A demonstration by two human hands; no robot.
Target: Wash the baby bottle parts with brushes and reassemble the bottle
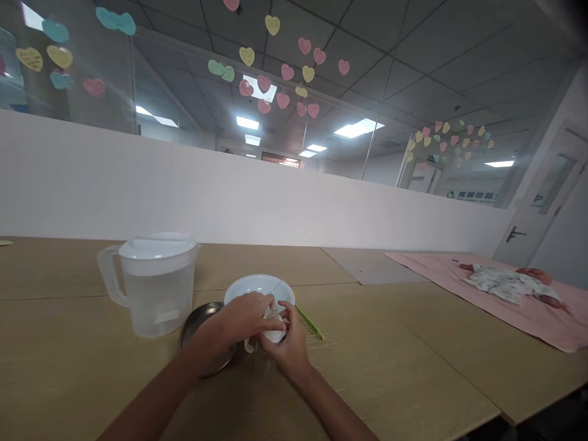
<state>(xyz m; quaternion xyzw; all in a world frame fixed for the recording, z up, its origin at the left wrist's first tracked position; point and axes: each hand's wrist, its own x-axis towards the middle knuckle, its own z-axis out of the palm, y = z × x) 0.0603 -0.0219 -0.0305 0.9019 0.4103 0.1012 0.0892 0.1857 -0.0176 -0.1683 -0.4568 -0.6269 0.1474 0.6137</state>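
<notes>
Both hands meet over the near edge of a white bowl (pixel 255 284). A small bottle with a clear nipple-like top and a white collar (pixel 274 335) sits between them. My left hand (pixel 244 315) reaches across from the left, its fingers closed at the top of the bottle. Around the right side of the bottle curl the fingers of my right hand (pixel 291 346). A pale curved handle shows just under my left wrist. Below my left forearm lies a round metal dish (pixel 201 315), partly hidden. The lower part of the bottle is hard to make out.
A lidded clear pitcher (pixel 160 288) holding water stands at the left. A green stick (pixel 310 323) lies right of the bowl on the wooden table (pixel 390 361). Farther right, a doll in patterned clothes (pixel 500 283) rests on a pink cloth (pixel 441 282). A white wall runs behind.
</notes>
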